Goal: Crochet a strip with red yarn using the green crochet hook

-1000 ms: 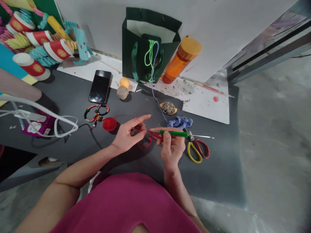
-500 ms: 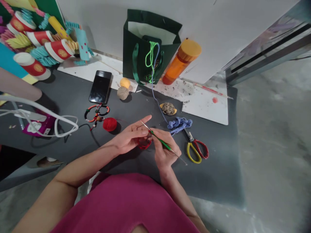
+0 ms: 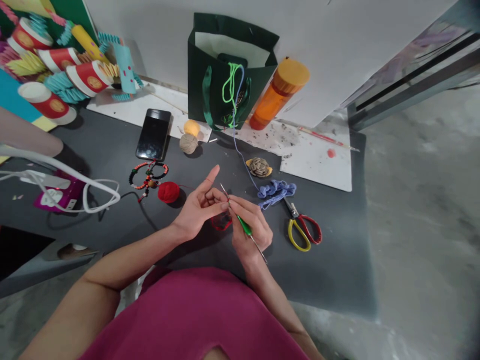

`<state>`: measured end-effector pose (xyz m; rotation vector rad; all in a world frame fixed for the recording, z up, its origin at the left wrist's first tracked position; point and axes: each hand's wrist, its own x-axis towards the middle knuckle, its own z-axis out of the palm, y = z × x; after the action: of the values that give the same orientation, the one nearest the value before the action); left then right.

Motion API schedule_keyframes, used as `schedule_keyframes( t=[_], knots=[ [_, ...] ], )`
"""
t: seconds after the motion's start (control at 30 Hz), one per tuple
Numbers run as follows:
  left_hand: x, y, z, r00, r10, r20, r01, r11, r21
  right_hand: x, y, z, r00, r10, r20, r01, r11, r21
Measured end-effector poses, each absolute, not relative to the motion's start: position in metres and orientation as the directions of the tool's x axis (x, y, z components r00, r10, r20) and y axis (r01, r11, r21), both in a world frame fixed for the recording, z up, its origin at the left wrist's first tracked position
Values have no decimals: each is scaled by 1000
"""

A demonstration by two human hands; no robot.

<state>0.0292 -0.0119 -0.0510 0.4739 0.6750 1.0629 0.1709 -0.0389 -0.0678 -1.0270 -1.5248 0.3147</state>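
My right hand is closed round the green handle of a crochet hook, whose metal tip points up and left. My left hand pinches a red crocheted piece between thumb and fingers, with its index finger raised. Most of that piece hangs below the fingers, partly hidden by them. A red yarn ball lies left of my left hand, and a thin strand runs from it toward that hand. To the right of my right hand lie blue crocheted yarn and scissors with one yellow and one red handle.
Behind the hands stand a dark green paper bag and an orange bottle. A phone, beaded bracelets, small yarn balls and a crocheted flower lie on the grey table. White cables loop at the left.
My left index finger has lifted more upright and its other fingers have curled in. My right hand has shifted slightly left, and the crochet hook is tilted more steeply.
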Motion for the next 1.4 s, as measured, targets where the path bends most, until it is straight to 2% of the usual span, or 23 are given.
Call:
schedule_keyframes(
  t=[0.1,0.17,0.27,0.33,0.43,0.53,0.67,0.73,0.8,0.93,1.03,1.13,1.2,1.3,1.4],
  knots=[
    [28,-12,-52,460,820,-341,-637,572,516,168,-41,-69,206,791,577,302,509,-806],
    [28,-11,-53,512,782,-356,-637,624,453,167,-43,-70,286,849,444,171,410,-896],
    [27,-11,-53,518,775,-361,-646,631,429,166,-45,-71,361,909,209,21,216,-976],
    [26,-10,-52,509,784,-356,-652,621,434,166,-45,-70,403,909,108,-28,130,-991],
    [25,-8,-51,501,798,-335,-658,602,453,166,-44,-65,436,899,48,-77,90,-993],
    [24,-6,-51,493,803,-335,-639,596,487,167,-39,-58,442,897,-3,-148,70,-986],
    [24,-6,-51,493,798,-346,-617,602,507,168,-33,-56,385,910,-152,-301,-31,-953],
    [25,-8,-50,488,805,-338,-608,591,530,167,-32,-58,315,939,-135,-320,-29,-947],
    [26,-9,-49,488,816,-311,-600,572,559,165,-33,-61,265,963,-41,-288,38,-957],
    [28,-11,-49,479,839,-257,-615,530,584,163,-38,-67,273,955,114,-165,163,-973],
    [28,-11,-52,414,865,-284,-622,496,606,166,-42,-70,263,934,242,0,251,-968],
    [29,-10,-53,356,876,-325,-636,482,603,169,-43,-72,166,867,469,222,431,-875],
    [29,-9,-53,358,869,-342,-645,495,582,169,-43,-72,120,811,573,301,520,-799],
    [28,-9,-51,409,843,-349,-649,538,538,168,-42,-72,186,805,564,275,508,-816],
    [27,-9,-51,442,819,-366,-649,574,499,166,-42,-72,313,881,354,105,339,-935]
  ],
)
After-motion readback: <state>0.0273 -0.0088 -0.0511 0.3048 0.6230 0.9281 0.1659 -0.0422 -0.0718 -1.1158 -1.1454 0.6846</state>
